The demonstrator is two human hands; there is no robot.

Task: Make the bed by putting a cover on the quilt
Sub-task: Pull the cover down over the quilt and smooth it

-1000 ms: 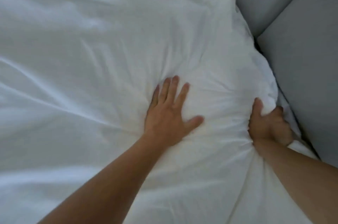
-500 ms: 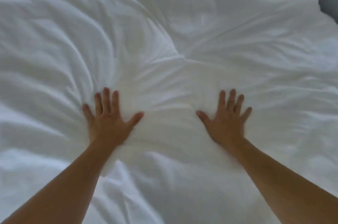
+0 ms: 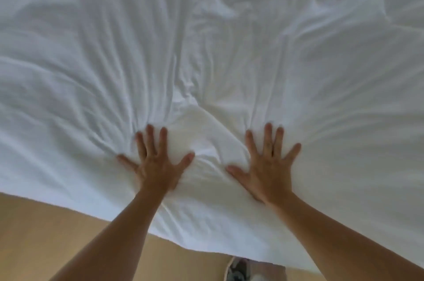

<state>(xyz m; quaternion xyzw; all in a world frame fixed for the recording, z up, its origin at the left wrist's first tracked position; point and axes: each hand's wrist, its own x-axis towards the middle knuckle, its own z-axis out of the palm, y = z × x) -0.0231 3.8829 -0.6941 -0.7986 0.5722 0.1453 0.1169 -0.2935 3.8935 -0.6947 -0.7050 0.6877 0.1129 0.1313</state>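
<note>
A white covered quilt fills most of the view, wrinkled, with creases fanning away from my hands. My left hand lies flat on it near its front edge, fingers spread and straight, pressing down. My right hand lies flat beside it, a hand's width to the right, fingers spread too. A raised fold of fabric sits between the two hands. The quilt's near edge hangs over the side towards me. I cannot tell quilt from cover.
Light wooden floor shows below the quilt's edge at the lower left. A shoe peeks out at the bottom middle, under the hanging fabric.
My right hand let go of the quilt's bunched corner by the grey surface and went flat. Both hands now press nearer the quilt's front edge; floor has come into view.
</note>
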